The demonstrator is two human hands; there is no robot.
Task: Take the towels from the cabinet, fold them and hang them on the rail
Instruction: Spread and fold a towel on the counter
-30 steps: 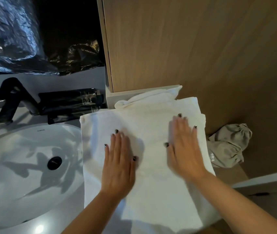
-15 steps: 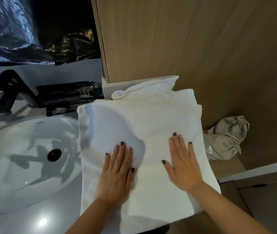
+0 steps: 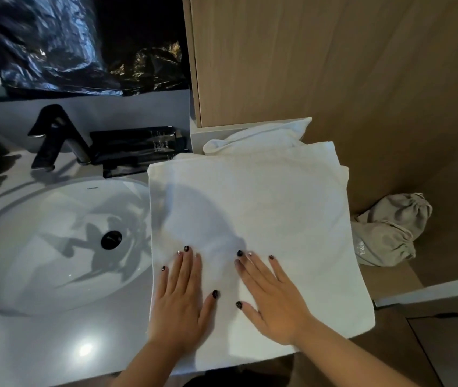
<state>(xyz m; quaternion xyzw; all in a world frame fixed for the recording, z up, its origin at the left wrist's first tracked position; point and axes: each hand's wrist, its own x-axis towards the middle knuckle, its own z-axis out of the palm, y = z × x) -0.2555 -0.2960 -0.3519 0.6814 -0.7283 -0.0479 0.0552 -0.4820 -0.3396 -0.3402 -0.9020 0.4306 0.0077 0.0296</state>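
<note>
Down on the grey countertop (image 3: 40, 344), a folded white towel (image 3: 264, 219) lies flat, its left edge reaching just over the rim of the white oval basin (image 3: 40, 247) and its near edge reaching the counter's front. Both hands press on the near part of it, palms down: the left hand (image 3: 178, 305) sits at about 7 o'clock on the cloth, the right hand (image 3: 273, 300) at about 5 o'clock, the two near each other but apart. Fingers on both are straight and slightly spread, flat against the fabric, gripping nothing. At 12 o'clock from the folded towel, a second white towel (image 3: 261, 136) lies bunched, partly tucked under its far edge, against the foot of the wooden cabinet (image 3: 306, 65). At 3 o'clock a beige drawstring pouch (image 3: 389, 230) lies slumped on a lower wooden surface. At 10 o'clock stand a black faucet (image 3: 51, 135) and dark flat packets (image 3: 138, 149).
</note>
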